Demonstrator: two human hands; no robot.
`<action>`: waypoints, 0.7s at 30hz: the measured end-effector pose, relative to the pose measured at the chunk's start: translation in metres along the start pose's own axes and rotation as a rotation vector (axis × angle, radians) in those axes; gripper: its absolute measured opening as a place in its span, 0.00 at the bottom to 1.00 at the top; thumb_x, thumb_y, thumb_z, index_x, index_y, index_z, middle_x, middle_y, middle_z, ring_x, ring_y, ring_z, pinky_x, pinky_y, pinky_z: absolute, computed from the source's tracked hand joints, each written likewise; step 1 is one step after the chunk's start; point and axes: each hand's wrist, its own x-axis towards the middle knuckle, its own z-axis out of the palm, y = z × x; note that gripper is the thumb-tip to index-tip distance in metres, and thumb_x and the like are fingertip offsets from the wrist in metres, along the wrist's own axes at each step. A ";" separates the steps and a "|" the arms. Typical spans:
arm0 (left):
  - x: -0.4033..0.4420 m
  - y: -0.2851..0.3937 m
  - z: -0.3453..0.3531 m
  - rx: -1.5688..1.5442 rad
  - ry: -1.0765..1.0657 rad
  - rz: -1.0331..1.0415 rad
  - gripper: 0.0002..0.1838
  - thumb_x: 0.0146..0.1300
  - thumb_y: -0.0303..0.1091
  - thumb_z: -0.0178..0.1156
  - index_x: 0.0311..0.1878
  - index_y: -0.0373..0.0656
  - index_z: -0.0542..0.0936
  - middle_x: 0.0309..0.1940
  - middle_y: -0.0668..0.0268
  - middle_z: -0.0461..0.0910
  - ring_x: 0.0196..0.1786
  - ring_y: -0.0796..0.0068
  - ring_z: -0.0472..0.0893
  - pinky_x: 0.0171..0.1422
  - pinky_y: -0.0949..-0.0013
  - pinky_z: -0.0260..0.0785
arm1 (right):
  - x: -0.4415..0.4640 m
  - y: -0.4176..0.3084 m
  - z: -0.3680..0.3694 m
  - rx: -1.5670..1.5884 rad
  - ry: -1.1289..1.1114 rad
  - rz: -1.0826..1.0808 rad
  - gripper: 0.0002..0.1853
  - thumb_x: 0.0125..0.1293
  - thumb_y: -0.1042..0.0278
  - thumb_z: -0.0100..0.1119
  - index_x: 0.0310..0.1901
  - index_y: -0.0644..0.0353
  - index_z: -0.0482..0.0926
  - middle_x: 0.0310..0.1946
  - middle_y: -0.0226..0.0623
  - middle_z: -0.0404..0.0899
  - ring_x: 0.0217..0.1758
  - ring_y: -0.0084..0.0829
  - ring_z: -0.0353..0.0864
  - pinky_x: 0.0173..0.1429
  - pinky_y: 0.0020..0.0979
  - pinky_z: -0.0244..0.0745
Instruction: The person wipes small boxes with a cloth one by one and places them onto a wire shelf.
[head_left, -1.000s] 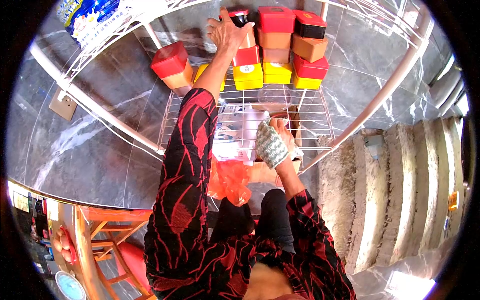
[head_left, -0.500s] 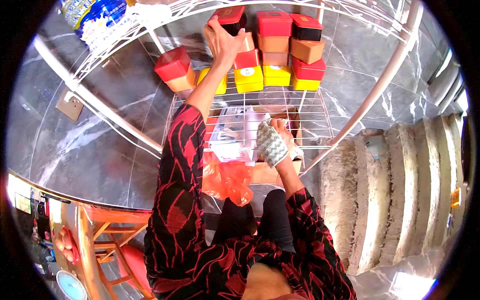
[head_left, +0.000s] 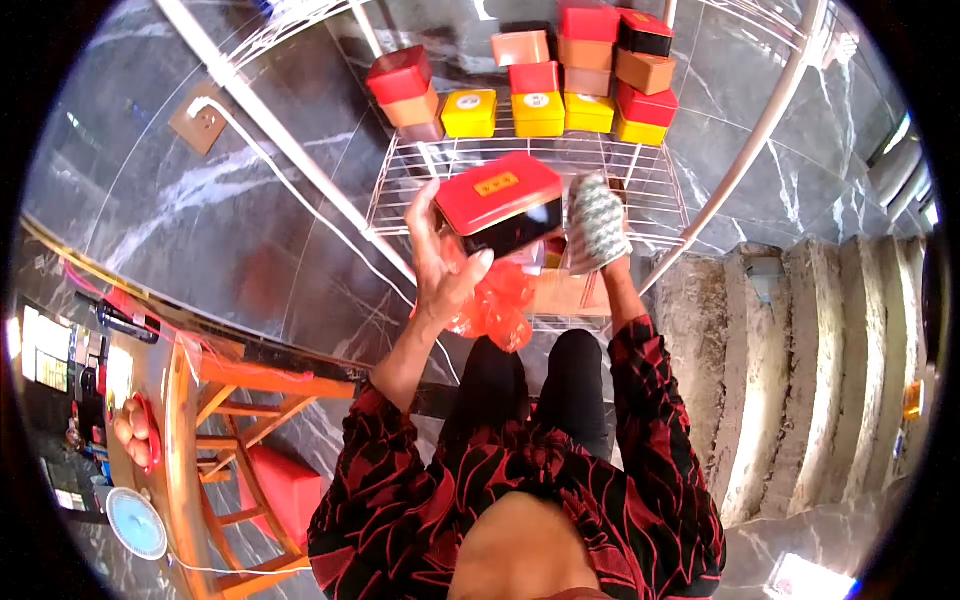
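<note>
My left hand (head_left: 438,270) grips a tin box (head_left: 500,195) with a red lid, a small gold label and a glossy black body. The box is tilted in front of the wire shelf (head_left: 395,200). To its right, my right hand (head_left: 617,270) is behind a grey-and-white patterned cloth (head_left: 597,225), which it holds; most of its fingers are hidden. Cloth and box are close together; I cannot tell whether they touch. Stacked at the back of the shelf are more boxes, among them a yellow box (head_left: 470,114), a red box (head_left: 400,72) and an orange box (head_left: 520,48).
White posts (head_left: 760,130) frame the rack on both sides. Below hang a red plastic bag (head_left: 500,310) and a cardboard box (head_left: 570,293). Concrete steps (head_left: 760,400) rise on the right. A wooden stool (head_left: 240,470) and a white cable (head_left: 290,185) are at left.
My left hand has brought the red-and-black tin box off its stack and down towards me. The cloth in my right hand has risen beside it. The view has shifted.
</note>
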 end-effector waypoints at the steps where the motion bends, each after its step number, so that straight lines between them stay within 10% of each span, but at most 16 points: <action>1: -0.014 0.007 -0.008 -0.058 0.010 -0.064 0.48 0.48 0.33 0.65 0.70 0.41 0.47 0.58 0.55 0.61 0.62 0.65 0.65 0.68 0.59 0.58 | -0.003 0.000 0.001 0.149 0.028 0.015 0.17 0.63 0.68 0.49 0.52 0.64 0.68 0.50 0.39 0.71 0.50 0.31 0.75 0.56 0.29 0.71; 4: -0.047 0.023 -0.023 -0.266 0.117 -0.217 0.46 0.47 0.35 0.63 0.69 0.40 0.52 0.58 0.56 0.65 0.62 0.65 0.66 0.68 0.61 0.57 | -0.016 -0.031 0.004 0.593 0.123 0.064 0.05 0.66 0.67 0.49 0.40 0.58 0.70 0.34 0.31 0.72 0.38 0.26 0.73 0.47 0.26 0.73; 10: -0.098 0.020 -0.043 -0.596 0.263 -0.346 0.31 0.56 0.40 0.55 0.63 0.36 0.66 0.60 0.58 0.70 0.63 0.61 0.69 0.70 0.54 0.55 | -0.100 -0.173 0.034 -0.004 -0.208 -0.248 0.33 0.42 0.84 0.65 0.56 0.68 0.69 0.50 0.37 0.76 0.54 0.31 0.74 0.63 0.24 0.66; 12: -0.105 0.017 -0.043 -0.648 0.261 -0.371 0.29 0.59 0.41 0.54 0.62 0.37 0.67 0.60 0.58 0.71 0.63 0.60 0.69 0.69 0.52 0.55 | -0.113 -0.180 0.051 0.333 -0.240 -0.124 0.29 0.48 0.82 0.62 0.55 0.68 0.69 0.51 0.38 0.75 0.55 0.29 0.73 0.62 0.28 0.68; 21: -0.103 0.022 -0.030 -0.732 0.475 -0.458 0.29 0.62 0.48 0.54 0.59 0.36 0.70 0.56 0.57 0.74 0.59 0.60 0.72 0.66 0.56 0.61 | -0.192 -0.168 0.044 -0.164 -0.340 -0.243 0.30 0.49 0.78 0.64 0.57 0.67 0.68 0.50 0.38 0.75 0.54 0.30 0.74 0.61 0.29 0.69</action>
